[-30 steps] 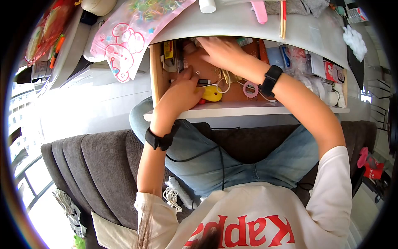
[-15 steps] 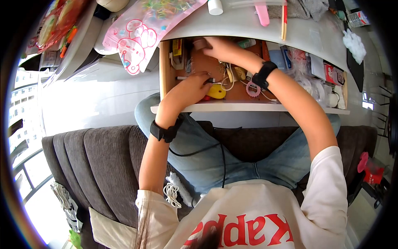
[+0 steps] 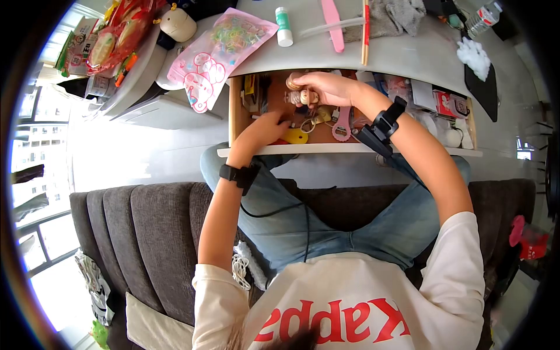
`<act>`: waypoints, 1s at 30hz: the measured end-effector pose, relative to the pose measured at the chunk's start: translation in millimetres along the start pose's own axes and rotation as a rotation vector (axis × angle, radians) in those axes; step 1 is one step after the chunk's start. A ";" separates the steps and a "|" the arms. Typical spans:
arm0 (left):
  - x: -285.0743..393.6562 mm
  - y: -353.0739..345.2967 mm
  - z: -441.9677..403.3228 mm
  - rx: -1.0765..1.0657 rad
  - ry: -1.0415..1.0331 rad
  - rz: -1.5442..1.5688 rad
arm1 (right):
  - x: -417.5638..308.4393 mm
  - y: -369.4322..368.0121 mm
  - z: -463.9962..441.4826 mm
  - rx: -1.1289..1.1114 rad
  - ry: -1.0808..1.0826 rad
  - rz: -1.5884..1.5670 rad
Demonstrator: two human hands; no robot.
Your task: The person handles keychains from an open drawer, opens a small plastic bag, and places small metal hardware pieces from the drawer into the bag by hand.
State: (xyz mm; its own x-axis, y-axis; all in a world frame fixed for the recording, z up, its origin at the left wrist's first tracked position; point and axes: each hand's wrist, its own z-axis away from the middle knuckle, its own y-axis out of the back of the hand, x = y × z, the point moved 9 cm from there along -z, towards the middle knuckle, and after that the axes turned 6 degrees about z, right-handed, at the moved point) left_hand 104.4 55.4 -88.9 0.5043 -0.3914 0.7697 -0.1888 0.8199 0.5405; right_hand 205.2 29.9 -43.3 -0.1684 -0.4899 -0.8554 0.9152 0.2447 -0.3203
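Drawn forward from the back of the open drawer (image 3: 315, 149) since the earlier frame, the right hand (image 3: 328, 88) is now raised over the compartment, a cluster of beige-and-brown trinkets (image 3: 302, 97) in its grip. The hands are apart: the right is closed round the trinkets, while the left hand (image 3: 263, 129) stays low at the near left, curled beside the yellow object (image 3: 296, 136); whether it grips anything I cannot tell.

Held at the cluster's edge, the trinkets show their left side, probably because the fingers wrap them from the right. The left hand's place suggests bracing or keeping loose pieces aside. Pulled out above the lap, the drawer lies within reach of both arms, which likely explains its position.

By count, at least two rounded trinkets show, though overlap hides the total. Inside the drawer lie one yellow object, one pink ring-ended piece (image 3: 342, 123) and one red-and-white box (image 3: 451, 104). On the bench (image 3: 420, 55) are one glue stick (image 3: 284, 26), one pink flat tool (image 3: 332, 26), one pink bag (image 3: 219, 55) and what look like two thin sticks (image 3: 366, 35) side by side
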 end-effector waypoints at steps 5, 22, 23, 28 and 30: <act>50.2 26.2 21.2 0.201 -0.070 0.479 | -6.4 -2.7 29.9 0.068 0.011 0.009; 113.1 32.6 32.3 0.491 -0.262 0.799 | -30.6 -16.0 67.7 0.124 0.126 -0.012; 115.1 34.1 37.0 0.517 -0.272 0.789 | -32.6 -19.6 68.6 0.083 0.163 -0.017; 102.1 39.5 52.0 0.558 -0.286 1.018 | -50.0 -24.0 96.5 0.023 0.264 -0.119; 94.8 27.7 46.8 0.511 -0.248 1.196 | -58.2 -33.0 111.8 0.016 0.325 -0.269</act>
State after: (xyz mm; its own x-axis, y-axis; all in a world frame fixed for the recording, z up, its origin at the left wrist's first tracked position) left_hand 107.6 21.4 15.0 -0.3504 0.3476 0.8697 -0.7277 0.4836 -0.4864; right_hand 225.7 -43.2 62.6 -0.5067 -0.2447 -0.8267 0.8279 0.1296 -0.5457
